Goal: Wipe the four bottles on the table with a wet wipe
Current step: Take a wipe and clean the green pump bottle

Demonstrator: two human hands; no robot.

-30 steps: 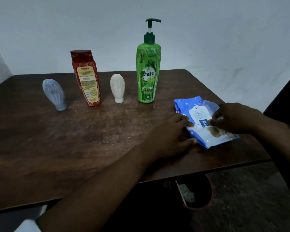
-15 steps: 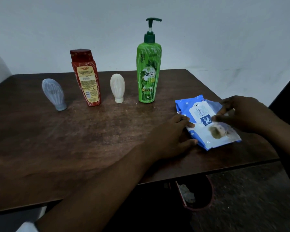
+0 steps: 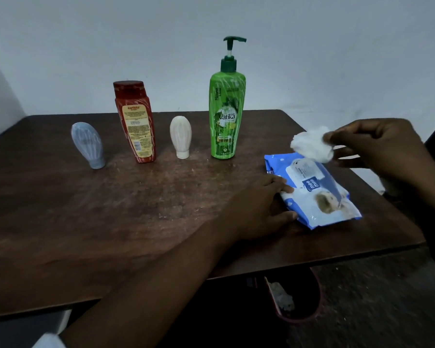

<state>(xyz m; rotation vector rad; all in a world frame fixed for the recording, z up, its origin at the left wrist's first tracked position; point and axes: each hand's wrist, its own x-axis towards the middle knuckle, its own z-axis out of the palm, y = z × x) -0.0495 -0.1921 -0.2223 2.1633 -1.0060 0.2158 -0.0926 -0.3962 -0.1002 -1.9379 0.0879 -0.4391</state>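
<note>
A dark red bin [image 3: 309,312] is sitting on the floor below the near edge of the dark wooden tabletop [image 3: 111,222]. The left hand [image 3: 259,209] is pressing its fingers [image 3: 284,188], spread flat, against the blue plastic wipe pack [image 3: 319,197]. The right hand [image 3: 379,146] is pinching a crumpled white wet wipe [image 3: 312,144] above the pack. Farther back, four bottles are standing in a row: a pale blue squeeze bottle [image 3: 87,144], a red flat bottle [image 3: 135,121], a cream squeeze bottle [image 3: 180,139] and a green pump bottle [image 3: 227,109].
</note>
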